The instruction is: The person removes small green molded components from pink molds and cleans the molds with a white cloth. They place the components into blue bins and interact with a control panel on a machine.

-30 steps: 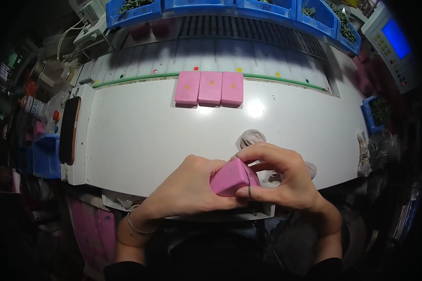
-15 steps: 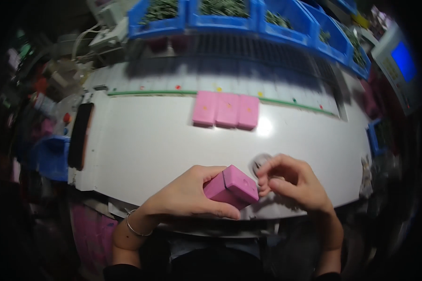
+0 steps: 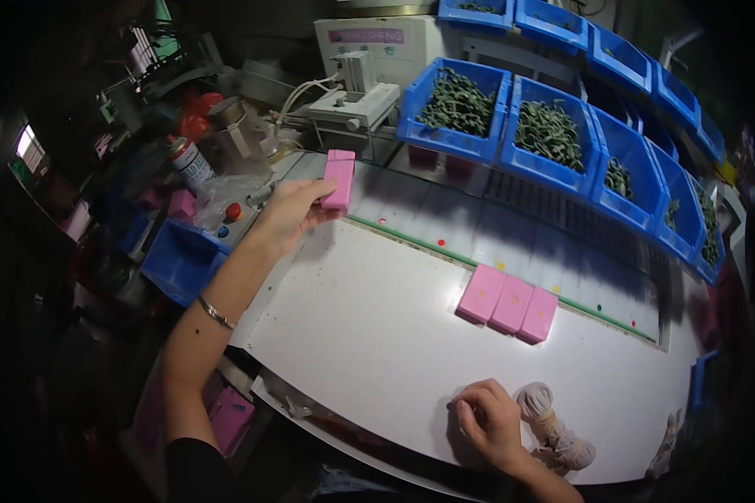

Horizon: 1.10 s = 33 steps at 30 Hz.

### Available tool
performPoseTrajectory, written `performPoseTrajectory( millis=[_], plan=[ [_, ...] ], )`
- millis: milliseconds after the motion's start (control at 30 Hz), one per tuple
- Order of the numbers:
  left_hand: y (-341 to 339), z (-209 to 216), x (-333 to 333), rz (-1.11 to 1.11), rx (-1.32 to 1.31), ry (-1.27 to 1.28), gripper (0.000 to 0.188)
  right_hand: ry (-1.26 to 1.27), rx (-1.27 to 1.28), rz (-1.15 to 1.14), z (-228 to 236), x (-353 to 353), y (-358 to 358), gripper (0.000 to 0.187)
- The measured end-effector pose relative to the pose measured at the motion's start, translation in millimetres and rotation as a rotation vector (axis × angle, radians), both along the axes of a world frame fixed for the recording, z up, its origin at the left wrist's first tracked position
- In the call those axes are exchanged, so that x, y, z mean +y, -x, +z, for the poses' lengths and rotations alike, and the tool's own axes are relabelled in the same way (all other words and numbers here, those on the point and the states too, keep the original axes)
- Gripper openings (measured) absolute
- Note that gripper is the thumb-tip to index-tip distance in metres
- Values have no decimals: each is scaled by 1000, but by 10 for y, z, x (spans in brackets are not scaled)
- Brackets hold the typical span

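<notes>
Nearest, the right hand (image 3: 488, 419) is loosely curled over the white surface (image 3: 377, 327), just beside a bundle of grey cord (image 3: 554, 429); I cannot tell whether its thumb and fingertips meet. Farther off, three pink blocks (image 3: 507, 303) lie side by side by the green strip (image 3: 411, 242). Beyond them to the left, the left hand (image 3: 289, 216) pinches another pink block (image 3: 339, 182) between thumb and fingers, left of the blue bins (image 3: 445, 142) holding green sprigs (image 3: 457, 102)
</notes>
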<state>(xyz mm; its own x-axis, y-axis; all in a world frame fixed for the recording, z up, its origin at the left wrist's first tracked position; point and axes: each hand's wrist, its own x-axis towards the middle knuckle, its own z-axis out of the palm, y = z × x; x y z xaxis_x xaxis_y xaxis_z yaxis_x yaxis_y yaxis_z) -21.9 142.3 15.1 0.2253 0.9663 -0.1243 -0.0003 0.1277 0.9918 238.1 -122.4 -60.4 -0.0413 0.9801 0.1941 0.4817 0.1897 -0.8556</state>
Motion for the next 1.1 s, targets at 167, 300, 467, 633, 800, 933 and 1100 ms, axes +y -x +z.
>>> performPoseTrajectory(
  millis=[167,300,467,633,800,933,1100],
  plan=[
    [97,-12,558,113,155,-127,26,-2,40,-38,-36,14,-27,5],
    [142,-218,978,231,394,-295,40,66,24,-47,4,26,-25,4],
    [14,-342,1270,277,833,-467,35,-3,-68,-53,39,-35,-57,12],
    [-65,-406,1328,363,1044,-643,33,-61,-130,-128,92,-3,-27,6],
    [-107,-431,1339,327,1053,-534,33,-29,-118,-130,128,25,-19,8],
    [-96,-491,1292,244,983,-754,38,-100,-55,-76,-99,51,-137,7],
    [-325,-580,736,97,828,-1022,40,-98,-49,-19,-173,122,-138,11]
  ],
)
